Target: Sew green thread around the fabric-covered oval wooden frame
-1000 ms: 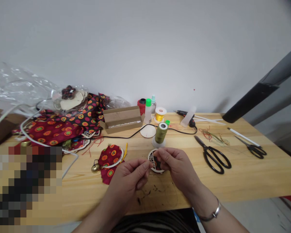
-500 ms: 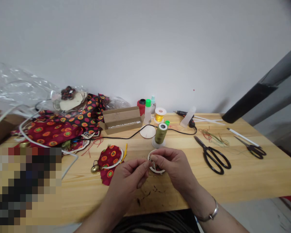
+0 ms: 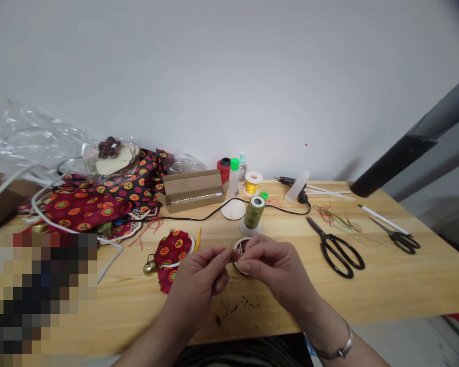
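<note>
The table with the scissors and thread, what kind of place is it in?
Probably a little craft or sewing workspace. The wooden table has a spool of olive thread, large black-handled scissors and a heap of patterned fabric on it.

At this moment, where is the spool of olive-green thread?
In the head view, the olive-green spool stands on the table, just beyond the right hand and right of the white disc.

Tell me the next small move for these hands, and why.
Probably ease the right hand slightly aside, with the left hand steady: the two are close together, and the right covers part of the round frame. Anything fine between the fingers is too small to make out.
</note>
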`<state>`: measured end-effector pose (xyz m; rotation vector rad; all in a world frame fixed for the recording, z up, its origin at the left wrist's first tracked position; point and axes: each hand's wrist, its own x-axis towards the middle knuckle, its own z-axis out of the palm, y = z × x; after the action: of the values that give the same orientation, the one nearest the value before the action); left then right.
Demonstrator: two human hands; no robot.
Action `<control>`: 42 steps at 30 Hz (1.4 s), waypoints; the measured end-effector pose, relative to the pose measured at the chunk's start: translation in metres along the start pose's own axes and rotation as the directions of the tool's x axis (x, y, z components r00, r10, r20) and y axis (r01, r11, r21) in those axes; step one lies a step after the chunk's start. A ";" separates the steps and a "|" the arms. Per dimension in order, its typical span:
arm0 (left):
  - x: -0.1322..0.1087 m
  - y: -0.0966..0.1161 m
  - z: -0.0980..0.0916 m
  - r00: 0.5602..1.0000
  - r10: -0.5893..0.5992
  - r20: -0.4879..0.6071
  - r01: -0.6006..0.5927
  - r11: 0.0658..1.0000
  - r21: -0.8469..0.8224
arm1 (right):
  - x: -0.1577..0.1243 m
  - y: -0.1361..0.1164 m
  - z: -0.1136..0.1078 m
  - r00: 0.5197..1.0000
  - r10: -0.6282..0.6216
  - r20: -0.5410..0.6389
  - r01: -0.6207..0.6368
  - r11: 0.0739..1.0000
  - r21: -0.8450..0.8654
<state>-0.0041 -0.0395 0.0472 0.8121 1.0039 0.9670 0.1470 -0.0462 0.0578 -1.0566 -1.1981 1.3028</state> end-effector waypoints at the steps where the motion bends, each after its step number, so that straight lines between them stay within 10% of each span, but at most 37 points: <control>1: 0.000 0.000 0.000 1.000 -0.005 0.004 0.005 1.000 -0.018 | -0.001 -0.001 0.000 0.999 -0.027 0.027 0.027 0.999 -0.019; 30: -0.005 0.000 0.004 0.996 0.000 0.095 0.005 0.999 -0.048 | 0.007 0.012 0.000 0.987 0.072 -0.146 -0.072 0.997 0.005; 42: -0.007 -0.001 0.004 0.994 -0.035 0.100 0.033 0.999 0.015 | 0.007 0.010 -0.001 0.969 0.244 0.031 -0.245 0.947 0.209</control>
<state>-0.0017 -0.0466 0.0501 0.8439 0.9356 0.8829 0.1463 -0.0388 0.0476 -1.0692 -0.9268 1.5880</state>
